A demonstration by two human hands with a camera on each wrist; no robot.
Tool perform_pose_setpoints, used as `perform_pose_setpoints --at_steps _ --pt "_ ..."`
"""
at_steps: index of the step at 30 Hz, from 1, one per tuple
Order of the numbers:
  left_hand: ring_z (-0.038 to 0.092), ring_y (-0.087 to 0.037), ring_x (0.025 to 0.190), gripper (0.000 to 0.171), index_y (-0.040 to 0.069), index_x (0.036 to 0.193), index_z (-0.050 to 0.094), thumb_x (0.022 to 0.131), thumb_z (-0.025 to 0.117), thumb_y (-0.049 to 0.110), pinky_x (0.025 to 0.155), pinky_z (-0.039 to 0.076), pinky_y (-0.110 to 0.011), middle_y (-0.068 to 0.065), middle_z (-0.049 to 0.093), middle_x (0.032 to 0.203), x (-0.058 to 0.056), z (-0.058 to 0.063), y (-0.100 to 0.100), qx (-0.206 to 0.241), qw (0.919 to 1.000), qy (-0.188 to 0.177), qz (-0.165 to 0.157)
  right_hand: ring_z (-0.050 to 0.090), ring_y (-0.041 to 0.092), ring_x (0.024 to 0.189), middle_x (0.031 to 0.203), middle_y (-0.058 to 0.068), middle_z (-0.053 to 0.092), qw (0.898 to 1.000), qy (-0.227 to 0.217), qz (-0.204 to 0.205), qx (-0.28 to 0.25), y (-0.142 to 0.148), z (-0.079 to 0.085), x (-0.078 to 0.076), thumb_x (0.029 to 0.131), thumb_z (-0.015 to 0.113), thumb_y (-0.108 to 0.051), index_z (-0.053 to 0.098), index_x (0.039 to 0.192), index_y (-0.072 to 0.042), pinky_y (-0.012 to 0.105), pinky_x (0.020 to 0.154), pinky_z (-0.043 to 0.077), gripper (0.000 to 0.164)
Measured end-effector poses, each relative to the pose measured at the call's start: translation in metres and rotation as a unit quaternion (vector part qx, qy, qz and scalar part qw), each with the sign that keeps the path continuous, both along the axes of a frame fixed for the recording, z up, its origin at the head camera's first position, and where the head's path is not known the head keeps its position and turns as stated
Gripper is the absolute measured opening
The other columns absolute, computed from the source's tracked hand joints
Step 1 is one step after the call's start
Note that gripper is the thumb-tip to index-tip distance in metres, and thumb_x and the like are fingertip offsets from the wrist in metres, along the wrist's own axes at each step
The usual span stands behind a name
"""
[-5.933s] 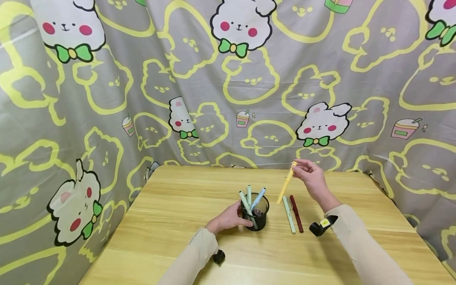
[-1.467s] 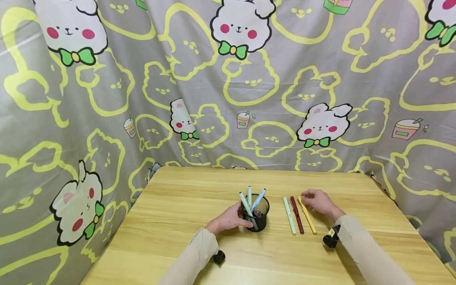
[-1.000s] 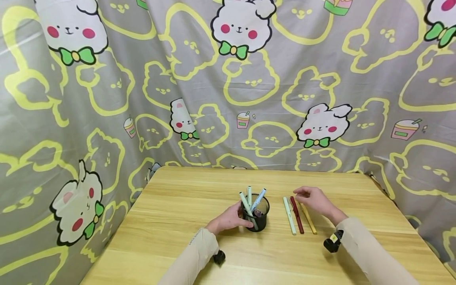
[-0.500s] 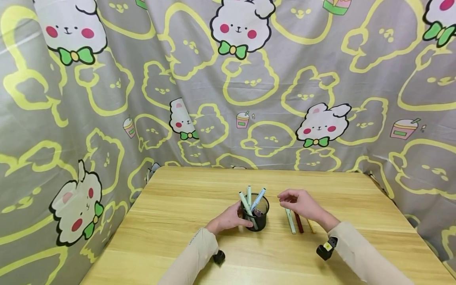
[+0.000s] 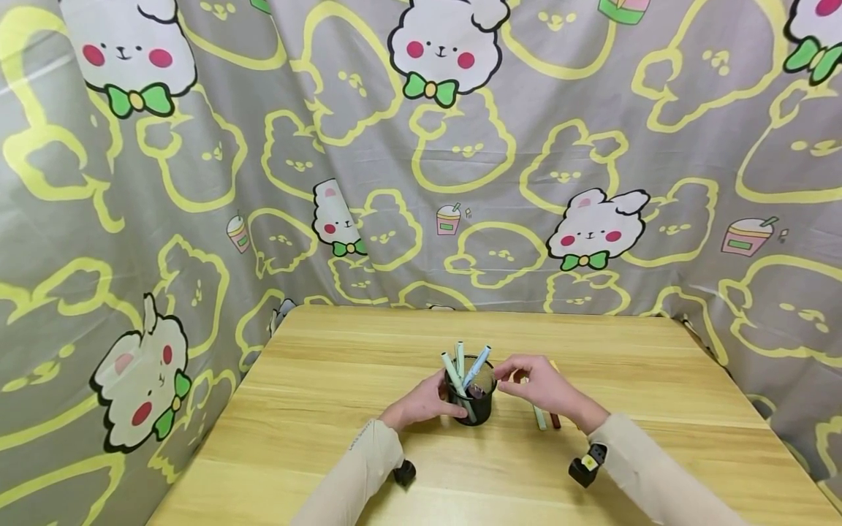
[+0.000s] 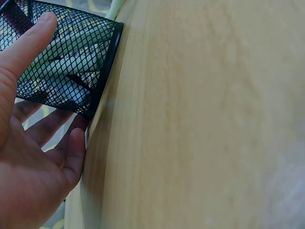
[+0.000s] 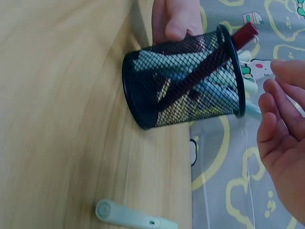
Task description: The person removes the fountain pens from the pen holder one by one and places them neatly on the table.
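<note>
The left hand [image 5: 422,403] holds the black cup [image 5: 483,411] on the table [image 5: 263,438]; the right hand [image 5: 544,384], loosely bent, is empty beside it. The red pen [image 7: 245,36] inside looks light and smooth: pinch its top.

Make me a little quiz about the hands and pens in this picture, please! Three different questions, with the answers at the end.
1. What does the left hand grip?
A) a wooden spoon
B) a black round mesh cup
C) a white mug

2. True or false: the right hand is holding a pen.

3. Fill in, left to right in the head view: on the wood-grain table lie a slim pale green pen, a ____ pen and a slim yellow pen.

Key:
1. B
2. False; no pen shows in it.
3. dark red
</note>
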State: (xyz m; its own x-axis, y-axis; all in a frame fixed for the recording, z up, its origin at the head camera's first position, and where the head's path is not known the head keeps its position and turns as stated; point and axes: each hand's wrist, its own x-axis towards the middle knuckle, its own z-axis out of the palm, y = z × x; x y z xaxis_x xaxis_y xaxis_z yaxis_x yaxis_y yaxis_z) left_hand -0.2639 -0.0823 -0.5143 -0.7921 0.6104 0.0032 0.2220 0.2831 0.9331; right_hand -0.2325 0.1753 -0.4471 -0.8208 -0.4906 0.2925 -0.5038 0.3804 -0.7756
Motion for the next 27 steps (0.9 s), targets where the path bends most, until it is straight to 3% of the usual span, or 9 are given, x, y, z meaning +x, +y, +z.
perform_pose_setpoints --at_steps 8,18,27 --pt "0.050 -0.016 0.117 0.067 0.016 0.135 0.043 0.078 0.078 0.013 0.098 0.039 -0.033 0.000 0.055 0.127 0.000 0.000 -0.001 -0.007 1.0000 0.006 -0.003 0.060 0.015 0.082 0.098 0.009 0.068 1.000 0.018 0.007 0.005 -0.011 -0.003 0.001 0.084 0.072 -0.010 0.071 0.101 -0.008 0.032 0.072 0.050 0.017" --pt "0.052 -0.013 0.111 0.064 0.019 0.132 0.045 0.078 0.079 0.014 0.095 0.040 -0.033 0.004 0.057 0.120 -0.001 -0.002 -0.001 -0.010 0.9999 -0.001 0.007 0.060 0.019 0.084 0.101 0.006 0.068 0.999 0.027 0.018 0.027 -0.020 -0.007 0.002 0.085 0.072 -0.017 0.071 0.104 -0.008 0.040 0.073 0.049 0.021" --pt "0.049 -0.015 0.118 0.069 0.017 0.136 0.042 0.078 0.079 0.014 0.098 0.037 -0.034 0.001 0.054 0.128 -0.001 -0.001 0.000 -0.014 0.9998 0.012 0.007 0.061 0.019 0.080 0.097 -0.001 0.069 0.998 0.051 0.024 0.023 -0.026 -0.010 0.001 0.082 0.075 -0.014 0.072 0.101 -0.010 0.039 0.068 0.050 0.020"
